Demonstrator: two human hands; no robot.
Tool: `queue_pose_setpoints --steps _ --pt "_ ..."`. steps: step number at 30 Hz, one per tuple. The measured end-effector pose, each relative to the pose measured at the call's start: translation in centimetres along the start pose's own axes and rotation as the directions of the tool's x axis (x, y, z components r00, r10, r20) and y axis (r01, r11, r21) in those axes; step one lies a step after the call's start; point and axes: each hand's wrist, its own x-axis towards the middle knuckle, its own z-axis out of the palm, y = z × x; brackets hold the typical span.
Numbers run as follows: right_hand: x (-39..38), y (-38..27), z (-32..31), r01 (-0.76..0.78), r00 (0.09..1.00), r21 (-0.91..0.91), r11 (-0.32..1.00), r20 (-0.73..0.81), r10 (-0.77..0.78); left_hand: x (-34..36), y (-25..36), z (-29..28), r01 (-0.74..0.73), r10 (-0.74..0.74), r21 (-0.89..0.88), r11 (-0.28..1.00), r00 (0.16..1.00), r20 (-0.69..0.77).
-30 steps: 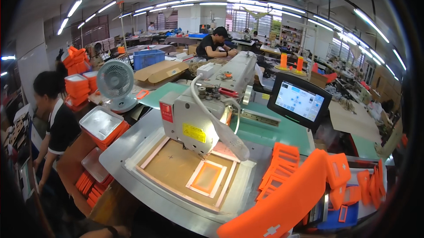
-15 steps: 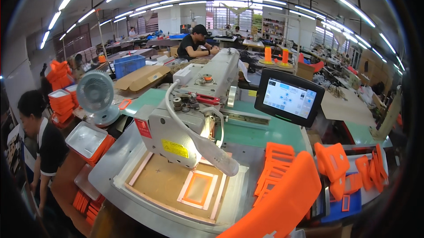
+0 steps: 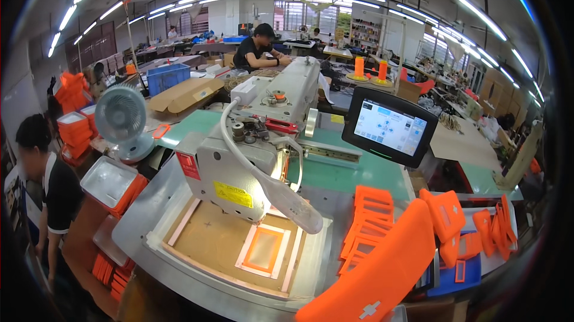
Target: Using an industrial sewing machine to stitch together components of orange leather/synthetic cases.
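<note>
Cannot tell the grip: shows neither hand, so no saying whether fingers lie spread, pressed together or pinched on anything. Shows nearest, at the lower edge right of centre, only a long orange panel, cut off by the frame at its near end, where a small white cross is printed. Runs its long axis from lower left up to upper right, rounded far end pointing at the loose orange pieces and lying over the blue tray. Keeps almost the same place in the picture as a second ago, while the room has slid across behind it: touchscreen and desk fan now sit differently. Reads, as a judgement, as a panel carried along with the turning head rather than set down on the table. Just left of it, a stack of orange frames beside the machine bed. Beyond that, a flat brown template with one orange rectangular frame clamped in it, under the head of a grey pattern sewing machine. Farther left, a co-worker standing by stacked orange cases. Farther back, a cardboard box, a blue crate, two orange thread cones and a seated person at a bench.
</note>
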Motion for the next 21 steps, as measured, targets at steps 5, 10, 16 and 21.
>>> queue_pose_setpoints --steps 5,10,16,21 --pt "-0.9 0.1 5.3 0.087 0.992 -0.117 0.989 -0.086 -0.097 2.7 -3.4 -1.7 -0.041 0.039 0.030 0.999 0.997 0.062" --pt "-2.2 0.5 5.8 0.122 0.991 -0.184 0.975 -0.030 -0.129 -6.4 3.2 0.7 0.120 -0.121 0.063 0.991 0.993 0.000" --pt "-3.3 2.7 7.5 0.122 0.992 -0.265 0.957 0.052 -0.112 -20.5 13.8 1.6 -0.682 0.766 0.624 0.381 0.611 0.201" --pt "-4.0 4.9 9.8 0.118 0.989 -0.349 0.930 0.127 -0.078 -31.6 23.3 6.6 -0.977 0.868 0.164 0.134 0.196 0.456"
